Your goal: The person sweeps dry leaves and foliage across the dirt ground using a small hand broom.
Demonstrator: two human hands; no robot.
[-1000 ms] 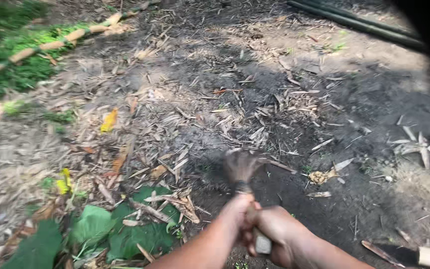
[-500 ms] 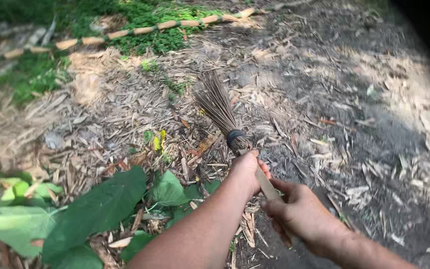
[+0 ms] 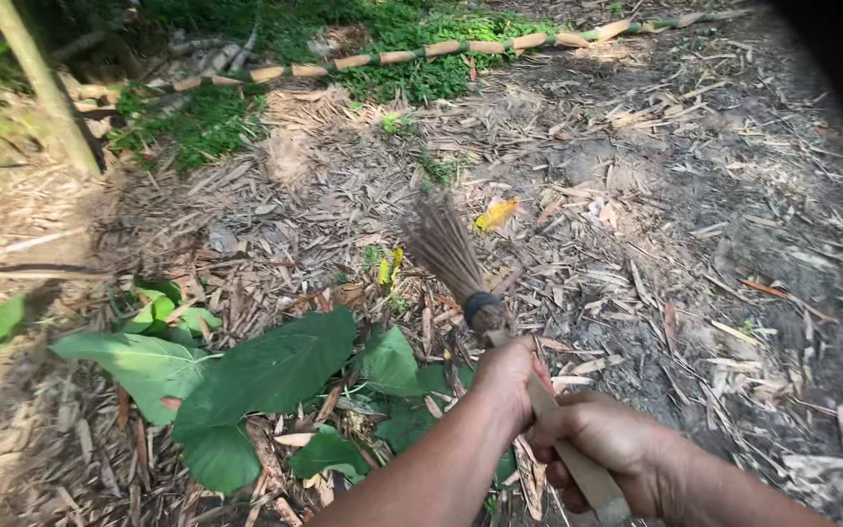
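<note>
Both my hands grip a short hand broom (image 3: 456, 263) with a fan of brown bristles, a dark binding band and a pale wooden handle. My left hand (image 3: 507, 376) holds the handle just below the band. My right hand (image 3: 602, 439) holds it lower, near the handle's end. The bristles point away from me, over dry leaf litter and wood chips (image 3: 343, 215) on the dirt ground.
Large green leaves (image 3: 265, 376) lie on the ground left of my hands. A long bamboo pole (image 3: 441, 49) lies across the far ground beside green plants. A thin upright trunk (image 3: 46, 88) stands at far left. A yellow leaf (image 3: 496, 214) lies beyond the bristles.
The view has swung left and the broom has swept leftward over the litter. My hands keep their hold on the handle, now lower in view.
</note>
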